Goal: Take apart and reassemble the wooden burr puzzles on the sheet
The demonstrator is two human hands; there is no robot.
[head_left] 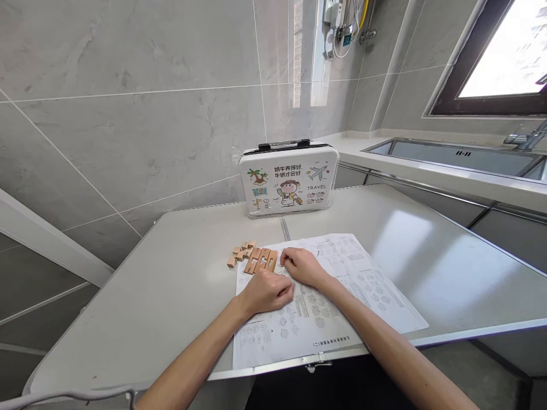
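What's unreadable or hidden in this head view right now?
- Left hand: fist hides the palm; any held piece is unseen.
- Right hand: fingertips curl under.
- Instruction sheet: diagrams too small.
- Wooden blocks: joints too small.
- Faucet: cut by right edge.

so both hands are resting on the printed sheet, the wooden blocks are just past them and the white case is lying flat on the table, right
Not quite: the head view shows the white case standing upright against the wall, not lying flat. The rest holds: left hand and right hand rest on the printed sheet, wooden blocks just beyond.
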